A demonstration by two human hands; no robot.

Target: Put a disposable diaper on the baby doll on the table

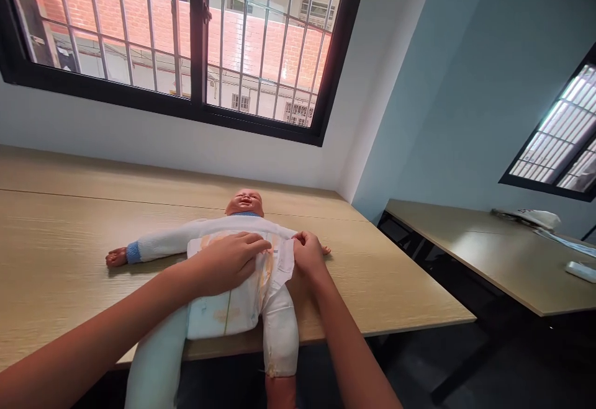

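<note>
A baby doll [244,201] in white clothes with blue collar and cuffs lies on its back on the table, head towards the window. Across its middle is a white diaper [223,313] with yellowish print, its lower part spread between the legs. My left hand [230,259] rests on the diaper's front over the belly, fingers stretched out. Pinched in my right hand [307,254] is the diaper's side edge, pulled out beside the doll's hip. The doll's legs reach past the table's front edge.
The wooden table [60,241] stands against the wall beneath a barred window [200,43]. To the right, past a gap, is a second table [470,241] with a white bag [535,218] and a small white object [581,270] on it.
</note>
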